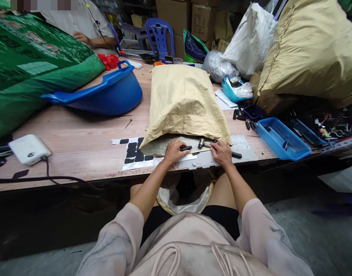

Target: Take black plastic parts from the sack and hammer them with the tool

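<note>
My left hand [173, 151] is closed at the table's front edge, pinching a small black elongated piece [186, 148] whose exact kind I cannot make out. My right hand [222, 153] is wrapped round a small hammer [207, 145]; its metal head points left toward my left hand, and its black handle sticks out to the right. Both hands are at the mouth of a tan sack [187, 96], which lies on the table with its opening toward me. Under my hands is a flat grey-white board [244, 147]. Left of it lies a white sheet with several black rounded pads [134, 151].
Left are a blue basin [107, 94], a green sack [35, 69] and a white box with a cable [30, 149]. Right are a blue basket [282, 138] and a full tan sack [313, 53]. An open sack [164, 199] is between my legs. A co-worker's hand [82, 38] shows behind.
</note>
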Available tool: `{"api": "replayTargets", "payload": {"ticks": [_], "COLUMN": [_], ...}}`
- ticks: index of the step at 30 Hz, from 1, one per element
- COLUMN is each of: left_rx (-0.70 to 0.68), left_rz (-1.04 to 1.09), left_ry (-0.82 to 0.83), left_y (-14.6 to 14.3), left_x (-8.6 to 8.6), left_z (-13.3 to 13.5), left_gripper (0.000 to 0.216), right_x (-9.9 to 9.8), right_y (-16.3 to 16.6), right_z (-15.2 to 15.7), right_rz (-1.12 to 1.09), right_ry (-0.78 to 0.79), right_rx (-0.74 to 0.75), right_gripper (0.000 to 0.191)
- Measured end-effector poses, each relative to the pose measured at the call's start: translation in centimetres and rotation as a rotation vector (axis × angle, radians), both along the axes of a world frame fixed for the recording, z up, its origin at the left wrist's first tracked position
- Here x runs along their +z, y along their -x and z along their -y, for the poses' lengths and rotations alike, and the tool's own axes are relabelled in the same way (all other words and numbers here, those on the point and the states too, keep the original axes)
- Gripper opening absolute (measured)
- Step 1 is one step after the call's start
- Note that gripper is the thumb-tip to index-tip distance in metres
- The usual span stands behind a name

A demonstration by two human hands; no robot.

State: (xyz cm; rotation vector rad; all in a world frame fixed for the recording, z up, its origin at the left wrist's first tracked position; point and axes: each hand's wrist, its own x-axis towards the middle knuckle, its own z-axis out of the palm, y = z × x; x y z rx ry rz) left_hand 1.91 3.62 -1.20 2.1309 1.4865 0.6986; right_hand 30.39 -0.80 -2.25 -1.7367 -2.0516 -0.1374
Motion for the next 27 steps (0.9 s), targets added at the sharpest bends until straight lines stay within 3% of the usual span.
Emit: {"api": "replayTargets", "payload": {"ticks": [6, 14, 20, 27], "left_rx": [-0.027, -0.010, 0.038, 0.062], "left_rz": [0.094, 0.126, 0.133, 0.186], "left_ry": [0.004, 0.048, 0.084, 0.099], "left_y": [0.2, 0.1, -0.3, -0.5], "left_x": [-1.0, -0.6, -0.5, -0.6], "left_z": [-0.4, -0.1, -0.2, -0.3], "left_gripper": [0.023, 0.017, 0.018, 0.017], "right_x": [-0.2, 1.0, 2.8, 3.6], "right_y": [-0.3, 0.0, 3.7, 7.4], "right_z": [-0.1, -0.1, 0.9, 2.1], "right_rz": [0.016, -0.028, -0.267, -0.234], "right_ry": [0.000, -0.005, -0.040, -0.010], "right_rx": [0.011, 0.022, 0.071, 0.123], "right_gripper": [0.025, 0.027, 0.037, 0.036]}}
